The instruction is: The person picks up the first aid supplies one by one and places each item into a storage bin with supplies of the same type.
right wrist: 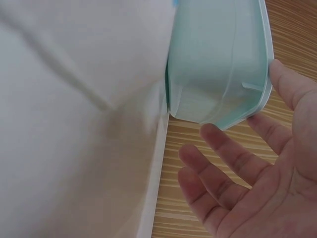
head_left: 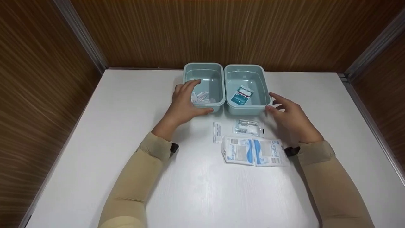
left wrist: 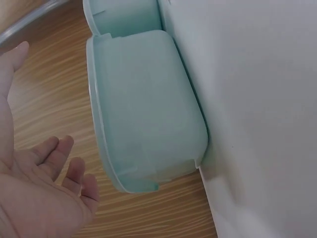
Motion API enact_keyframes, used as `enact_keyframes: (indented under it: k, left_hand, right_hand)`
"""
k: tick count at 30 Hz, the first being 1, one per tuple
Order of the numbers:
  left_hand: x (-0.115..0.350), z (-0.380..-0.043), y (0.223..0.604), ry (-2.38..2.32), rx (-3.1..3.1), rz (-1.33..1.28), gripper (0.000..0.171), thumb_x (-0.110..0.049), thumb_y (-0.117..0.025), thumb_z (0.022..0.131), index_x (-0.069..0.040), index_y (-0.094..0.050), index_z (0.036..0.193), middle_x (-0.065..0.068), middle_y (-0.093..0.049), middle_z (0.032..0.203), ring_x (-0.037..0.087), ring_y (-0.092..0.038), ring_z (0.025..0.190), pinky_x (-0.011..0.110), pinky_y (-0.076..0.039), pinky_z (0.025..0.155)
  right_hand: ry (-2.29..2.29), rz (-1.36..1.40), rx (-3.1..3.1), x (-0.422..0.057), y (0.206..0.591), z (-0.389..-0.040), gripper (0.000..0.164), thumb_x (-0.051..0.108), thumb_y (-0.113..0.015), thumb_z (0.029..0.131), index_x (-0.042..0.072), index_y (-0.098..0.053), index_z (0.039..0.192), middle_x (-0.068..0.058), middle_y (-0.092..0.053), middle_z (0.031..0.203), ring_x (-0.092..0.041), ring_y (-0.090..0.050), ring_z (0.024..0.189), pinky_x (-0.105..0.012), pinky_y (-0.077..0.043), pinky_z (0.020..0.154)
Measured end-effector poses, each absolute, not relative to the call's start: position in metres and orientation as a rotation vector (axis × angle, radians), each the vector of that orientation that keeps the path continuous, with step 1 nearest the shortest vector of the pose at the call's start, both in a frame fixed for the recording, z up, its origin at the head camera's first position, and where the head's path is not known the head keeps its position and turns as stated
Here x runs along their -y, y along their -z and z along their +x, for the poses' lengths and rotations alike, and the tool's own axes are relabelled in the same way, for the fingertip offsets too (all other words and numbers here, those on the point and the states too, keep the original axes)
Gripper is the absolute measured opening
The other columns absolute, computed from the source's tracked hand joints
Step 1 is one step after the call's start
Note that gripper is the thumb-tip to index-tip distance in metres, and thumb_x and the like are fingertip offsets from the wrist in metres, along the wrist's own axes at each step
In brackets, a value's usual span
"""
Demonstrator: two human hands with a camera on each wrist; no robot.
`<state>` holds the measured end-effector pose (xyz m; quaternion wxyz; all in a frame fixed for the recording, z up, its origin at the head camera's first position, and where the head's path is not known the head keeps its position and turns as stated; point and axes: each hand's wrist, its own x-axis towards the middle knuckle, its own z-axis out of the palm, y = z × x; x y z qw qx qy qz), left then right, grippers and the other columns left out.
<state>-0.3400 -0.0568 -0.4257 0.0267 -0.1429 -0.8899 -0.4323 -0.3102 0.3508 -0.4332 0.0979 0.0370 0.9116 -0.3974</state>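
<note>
Two pale green plastic bins stand side by side. My left hand [head_left: 183, 103] spreads its fingers and thumb around the front left of the left bin [head_left: 218, 76]; the left wrist view shows this hand [left wrist: 44, 183] apart from the bin wall [left wrist: 148, 104]. On the right bin [head_left: 245, 110], my right hand [head_left: 292, 118] touches the front right corner with thumb and index finger. Its other fingers extend loosely below the rim in the right wrist view. Several small white packets [head_left: 202, 96] lie in the left bin, and a teal-and-white packet [head_left: 242, 95] in the right.
In front of the bins lie a narrow white sachet [head_left: 217, 132], a clear-and-white packet [head_left: 248, 127] and two flat white-and-blue packets marked "Surgical", one left [head_left: 239, 150] and one right [head_left: 269, 152]. A wood-grain panel [head_left: 205, 31] rises behind the white table [head_left: 234, 196].
</note>
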Motion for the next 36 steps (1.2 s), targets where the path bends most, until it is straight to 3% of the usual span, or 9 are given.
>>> enact_keyframes:
  k: [10,17,21,36]
  left_hand:
    - [0.047,-0.33,0.421,1.389,2.721,-0.54,0.105,-0.041,-0.102,0.084,-0.026,-0.045,0.171,0.0,-0.048,0.172,0.023,-0.037,0.15,0.045,-0.045,0.132]
    - [0.033,-0.318,0.426,1.379,2.766,-0.803,0.093,-0.039,-0.101,0.086,-0.02,-0.055,0.164,-0.002,-0.055,0.17,0.022,-0.048,0.157,0.041,-0.042,0.135]
    - [0.027,-0.312,0.433,1.384,2.842,-0.859,0.09,-0.038,-0.101,0.087,-0.019,-0.058,0.163,-0.001,-0.057,0.169,0.023,-0.05,0.161,0.039,-0.044,0.134]
    - [0.028,-0.309,0.453,1.135,3.028,-0.967,0.108,-0.036,-0.105,0.082,-0.013,-0.049,0.171,0.006,-0.047,0.18,0.03,-0.038,0.171,0.045,-0.03,0.142]
  right_hand:
    - [1.172,0.14,-2.702,-0.357,0.428,-0.308,0.082,0.074,-0.069,0.102,0.063,-0.027,0.172,-0.009,-0.046,0.175,-0.043,-0.042,0.158,-0.083,-0.031,0.13]
    - [1.139,0.053,-2.763,-0.358,0.429,-0.313,0.086,0.073,-0.067,0.104,0.051,-0.028,0.177,-0.013,-0.05,0.171,-0.042,-0.046,0.158,-0.075,-0.032,0.133]
    - [1.113,0.058,-2.764,-0.356,0.43,-0.316,0.086,0.073,-0.067,0.104,0.052,-0.027,0.177,-0.012,-0.049,0.172,-0.041,-0.046,0.157,-0.075,-0.033,0.132]
    - [1.106,0.062,-2.744,-0.352,0.437,-0.314,0.085,0.074,-0.067,0.103,0.055,-0.027,0.176,-0.012,-0.05,0.172,-0.041,-0.047,0.156,-0.076,-0.035,0.131]
